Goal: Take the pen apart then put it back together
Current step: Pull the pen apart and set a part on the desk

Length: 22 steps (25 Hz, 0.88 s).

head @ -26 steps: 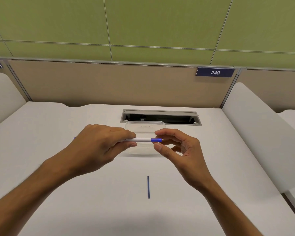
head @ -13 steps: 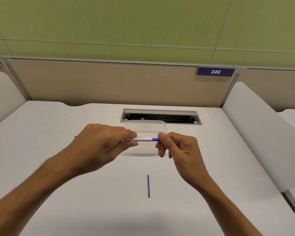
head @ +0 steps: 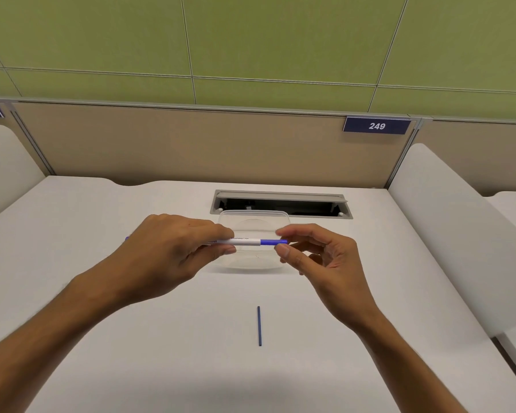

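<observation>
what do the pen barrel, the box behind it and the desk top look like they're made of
Pen barrel: probably smooth opaque plastic, white with printed lettering and a blue end.
Box: likely clear thin plastic, since the desk shows through it.
Desk top: matte off-white, perhaps laminate; no grain or glare shows.

clear plastic container (head: 252, 265) on white desk (head: 102, 204), cable slot (head: 280, 204), blue sign (head: 376, 125) numbered 249

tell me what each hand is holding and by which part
The left hand grips the pen around its white barrel. The right hand's fingers sit at the pen's blue end; actual contact cannot be told.
</observation>
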Available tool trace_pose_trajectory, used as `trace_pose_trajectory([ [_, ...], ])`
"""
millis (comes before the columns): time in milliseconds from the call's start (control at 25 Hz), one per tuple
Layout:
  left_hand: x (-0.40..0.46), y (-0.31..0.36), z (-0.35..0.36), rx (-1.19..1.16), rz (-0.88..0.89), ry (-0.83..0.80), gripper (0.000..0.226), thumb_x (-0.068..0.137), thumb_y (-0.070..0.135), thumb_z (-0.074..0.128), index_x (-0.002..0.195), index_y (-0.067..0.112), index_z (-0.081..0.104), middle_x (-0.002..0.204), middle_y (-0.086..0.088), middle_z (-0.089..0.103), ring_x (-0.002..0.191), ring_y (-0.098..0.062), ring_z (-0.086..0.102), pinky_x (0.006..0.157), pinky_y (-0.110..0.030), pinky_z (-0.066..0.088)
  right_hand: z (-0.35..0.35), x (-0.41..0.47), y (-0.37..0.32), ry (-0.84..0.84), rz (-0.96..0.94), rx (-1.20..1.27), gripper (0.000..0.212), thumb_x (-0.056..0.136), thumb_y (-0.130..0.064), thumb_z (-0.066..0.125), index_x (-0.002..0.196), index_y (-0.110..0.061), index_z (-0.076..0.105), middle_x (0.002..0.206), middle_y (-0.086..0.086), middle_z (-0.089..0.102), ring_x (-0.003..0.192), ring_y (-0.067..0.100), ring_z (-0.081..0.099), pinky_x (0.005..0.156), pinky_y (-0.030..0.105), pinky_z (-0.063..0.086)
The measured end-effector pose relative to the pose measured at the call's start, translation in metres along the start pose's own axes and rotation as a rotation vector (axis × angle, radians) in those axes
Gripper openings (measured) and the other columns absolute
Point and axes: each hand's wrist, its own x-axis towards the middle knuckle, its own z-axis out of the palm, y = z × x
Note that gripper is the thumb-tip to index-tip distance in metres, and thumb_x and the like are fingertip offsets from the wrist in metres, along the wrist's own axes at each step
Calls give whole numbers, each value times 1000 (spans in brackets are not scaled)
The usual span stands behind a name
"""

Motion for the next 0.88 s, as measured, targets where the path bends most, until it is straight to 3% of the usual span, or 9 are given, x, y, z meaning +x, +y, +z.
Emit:
trace_pose_trajectory([
  [160, 0, 1, 1, 5, 9, -7, 29, 94, 46, 44, 97, 27, 66, 68, 14, 62, 56, -13, 43, 43, -27, 35, 4, 2, 1, 6, 14, -6, 31, 86, -50, 65, 92, -22, 74, 76, -3, 75, 69, 12, 69, 60, 14, 48],
  [280, 1, 1, 1, 14, 10, -16, 28, 94, 45, 44, 96, 28, 66, 67, 14, 62, 54, -13, 43, 43, -26, 33, 5, 3, 2, -15, 27, -8, 28, 86, -40, 60, 86, -16, 75, 71, -4, 73, 65, 9, 67, 59, 15, 48],
  [440, 0, -1, 0, 16, 12, -11, 28, 94, 45, 44, 96, 27, 66, 67, 14, 61, 55, -14, 43, 42, -27, 34, 0, 3, 0, -28, 35, 13, 9, 87, -23, 67, 87, -23, 75, 76, -7, 75, 71, 8, 68, 60, 13, 48],
  [600, -1, -1, 1, 8, 10, -6, 27, 95, 45, 45, 96, 27, 65, 67, 13, 62, 54, -15, 45, 42, -29, 36, -3, 2, -4, -21, 51, 25, 12, 75, -34, 69, 85, -31, 75, 83, -14, 77, 82, 6, 70, 62, 14, 51],
  [680, -1, -1, 1, 4, 11, -4, 27, 95, 45, 45, 97, 28, 65, 68, 13, 62, 55, -15, 45, 42, -29, 37, -5, 1, -5, -21, 56, 46, 10, 75, -30, 71, 84, -31, 76, 85, -14, 77, 84, 6, 70, 62, 15, 52],
  [760, -1, 0, 1, -1, 8, -2, 27, 95, 46, 44, 97, 28, 65, 67, 13, 62, 54, -15, 45, 42, -30, 38, -5, 1, -6, -24, 57, 67, 10, 77, -23, 74, 83, -30, 77, 85, -11, 77, 82, 7, 70, 61, 15, 51],
  [880, 0, 1, 0, 0, 4, 3, 28, 95, 46, 43, 96, 28, 65, 66, 13, 61, 54, -14, 43, 42, -30, 37, -4, 1, -9, -26, 69, 111, 8, 81, -29, 71, 84, -26, 78, 82, -6, 77, 76, 8, 69, 59, 19, 51],
])
